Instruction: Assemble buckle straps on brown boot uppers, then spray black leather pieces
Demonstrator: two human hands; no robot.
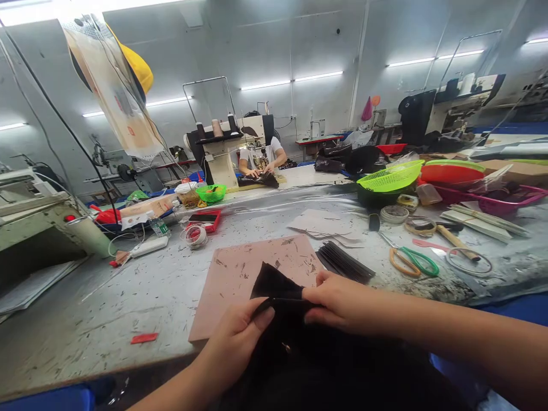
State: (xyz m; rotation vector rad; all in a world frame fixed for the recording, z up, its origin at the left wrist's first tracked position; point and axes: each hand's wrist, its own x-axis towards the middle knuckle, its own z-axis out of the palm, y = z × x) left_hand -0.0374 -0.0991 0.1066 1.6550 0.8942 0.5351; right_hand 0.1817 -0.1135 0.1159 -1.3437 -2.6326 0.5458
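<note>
Both my hands grip a piece of black fabric (278, 281) along a folded edge. My left hand (237, 331) pinches it between thumb and fingers at the left end of the fold. At the right end, my right hand (331, 299) holds the same edge, thumb and fingertips pressed together. Part of the fabric lies over a pink board (257, 257) with dark scuffs. Dark material hangs below my hands, and I cannot tell where the held piece ends there. Just beyond my right hand lies a bundle of black strips (346, 262).
Scissors (413, 260) with orange and green handles and a wooden-handled tool (458, 242) lie right. Pale sheets (323, 225) rest behind the board. A red tray (204, 221) and red scrap (144, 338) are left. Across the table, another person (263, 160) works at a sewing machine (220, 151).
</note>
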